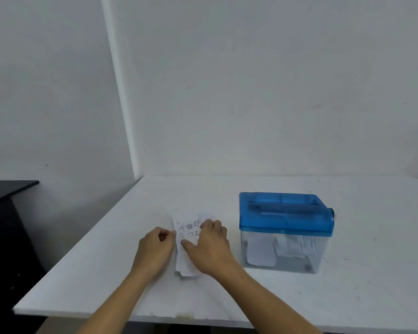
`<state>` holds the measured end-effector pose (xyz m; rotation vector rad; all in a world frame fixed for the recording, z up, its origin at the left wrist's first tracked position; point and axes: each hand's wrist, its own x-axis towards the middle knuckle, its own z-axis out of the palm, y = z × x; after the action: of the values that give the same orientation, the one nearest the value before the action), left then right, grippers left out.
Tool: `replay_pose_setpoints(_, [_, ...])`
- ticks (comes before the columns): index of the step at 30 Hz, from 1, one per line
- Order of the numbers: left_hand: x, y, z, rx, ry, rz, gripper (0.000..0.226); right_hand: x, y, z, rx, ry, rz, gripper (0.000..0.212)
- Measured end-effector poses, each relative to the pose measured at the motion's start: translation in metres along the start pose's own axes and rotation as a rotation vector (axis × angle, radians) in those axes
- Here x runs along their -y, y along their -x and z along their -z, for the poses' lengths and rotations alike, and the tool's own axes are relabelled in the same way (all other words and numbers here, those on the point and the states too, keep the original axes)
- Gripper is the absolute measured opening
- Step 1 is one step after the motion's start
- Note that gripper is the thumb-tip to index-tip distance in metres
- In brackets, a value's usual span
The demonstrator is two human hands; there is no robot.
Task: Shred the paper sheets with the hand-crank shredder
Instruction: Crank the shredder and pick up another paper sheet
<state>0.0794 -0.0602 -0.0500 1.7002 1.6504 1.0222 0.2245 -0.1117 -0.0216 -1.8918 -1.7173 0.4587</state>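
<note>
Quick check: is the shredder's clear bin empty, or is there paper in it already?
Not empty. Through the clear bin under the blue lid, white paper pieces and strips show. How full it is, cannot tell.

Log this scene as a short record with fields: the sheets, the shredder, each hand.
paper sheets: printed stack lying on the table, left of the shredder
shredder: blue lid, clear bin with paper pieces inside, untouched
left hand: pinches the stack's left edge
right hand: rests on top of the stack
stage: no sheet at the slot
</note>
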Motion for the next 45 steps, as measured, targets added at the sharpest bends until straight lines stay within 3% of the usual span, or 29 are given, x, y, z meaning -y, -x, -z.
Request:
replay_pose_setpoints(5, [0.000, 0.009, -0.013, -0.025, -0.222, -0.016, 0.022, -0.018, 0.000, -0.026, -0.140, -0.052, -0.038, 0.062])
replay_pose_setpoints(21, [-0.004, 0.013, -0.011, -0.059, -0.108, 0.032, 0.014, -0.033, -0.003, -0.018, -0.282, -0.509, -0.106, 0.033])
replay_pose_setpoints(27, [-0.005, 0.010, -0.011, -0.011, -0.157, 0.015, 0.034, -0.034, -0.003, -0.019, -0.306, -0.521, -0.087, 0.018])
replay_pose_setpoints(32, [-0.001, 0.007, -0.009, -0.034, -0.023, 0.040, 0.027, -0.035, -0.004, -0.020, -0.319, -0.510, -0.100, 0.011])
replay_pose_setpoints(41, [0.002, 0.008, -0.007, -0.011, 0.036, 0.018, 0.034, -0.034, -0.004, -0.020, -0.290, -0.505, -0.105, 0.016])
replay_pose_setpoints(45, [0.001, 0.009, -0.008, -0.029, 0.018, -0.010, 0.014, -0.032, -0.004, -0.020, -0.284, -0.502, -0.104, 0.016])
